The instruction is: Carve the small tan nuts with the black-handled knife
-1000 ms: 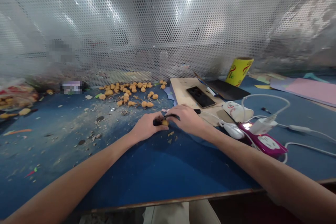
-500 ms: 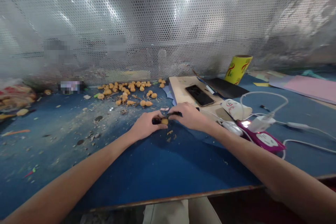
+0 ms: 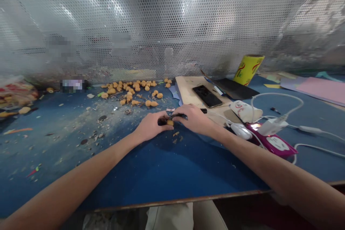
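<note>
My left hand (image 3: 151, 125) is closed around a small tan gourd (image 3: 170, 123), of which only a part shows between the fingertips. A dark patch lies beside the gourd inside my left fingers; I cannot make out what it is. My right hand (image 3: 192, 118) grips a slim dark tool (image 3: 204, 110), whose black end sticks out behind the hand. Its front part meets the gourd at my left fingers, and the tip is hidden. Both hands are close together above the blue table (image 3: 167, 172). A few tan scraps (image 3: 175, 134) lie just below them.
Several small gourds (image 3: 137, 87) lie in a heap by the perforated metal screen (image 3: 151, 25). On the right are a wooden board (image 3: 185, 93), a phone (image 3: 207, 96), a yellow roll (image 3: 248, 70), a white cup (image 3: 245, 111) and a magenta power strip (image 3: 277, 144) with white cables. Debris litters the left.
The gourd between my fingers shows slightly less of its rounded face. Both hands stay nearly in place, and the whole view has shifted a little.
</note>
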Demonstrator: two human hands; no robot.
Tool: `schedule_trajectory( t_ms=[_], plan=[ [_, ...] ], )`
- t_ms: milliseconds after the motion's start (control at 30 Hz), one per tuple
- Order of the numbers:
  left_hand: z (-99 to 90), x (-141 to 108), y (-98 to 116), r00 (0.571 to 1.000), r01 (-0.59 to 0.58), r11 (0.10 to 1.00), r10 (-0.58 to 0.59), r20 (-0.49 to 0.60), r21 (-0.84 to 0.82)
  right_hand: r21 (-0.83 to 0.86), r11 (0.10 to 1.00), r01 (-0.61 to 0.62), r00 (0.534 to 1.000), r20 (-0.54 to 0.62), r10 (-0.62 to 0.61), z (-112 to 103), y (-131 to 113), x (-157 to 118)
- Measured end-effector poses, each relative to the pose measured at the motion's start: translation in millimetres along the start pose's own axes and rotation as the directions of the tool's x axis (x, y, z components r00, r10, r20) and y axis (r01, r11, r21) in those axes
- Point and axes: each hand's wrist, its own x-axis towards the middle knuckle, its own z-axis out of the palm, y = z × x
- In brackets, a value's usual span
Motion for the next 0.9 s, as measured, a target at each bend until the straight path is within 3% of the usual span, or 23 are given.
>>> schedule_trajectory(
  t_ms=[200,400,900],
  plan=[
    [0.8,0.5,-1.6,1.000,-0.006,1.000,0.006,-0.009,0.024,0.014,1.000,0.004,0.999,0.044,-0.004,0.7,2.7,-0.6],
    [1.4,0.5,-2.6,1.000,-0.011,1.000,0.012,-0.011,0.023,0.006,1.000,0.018,1.000,-0.012,-0.018,3.5,2.4,-1.2],
    [1.0,-0.2,-0.9,1.000,-0.016,1.000,0.016,-0.011,0.011,0.002,1.000,0.023,1.000,-0.006,-0.023,3.4,3.5,-0.3]
  ],
)
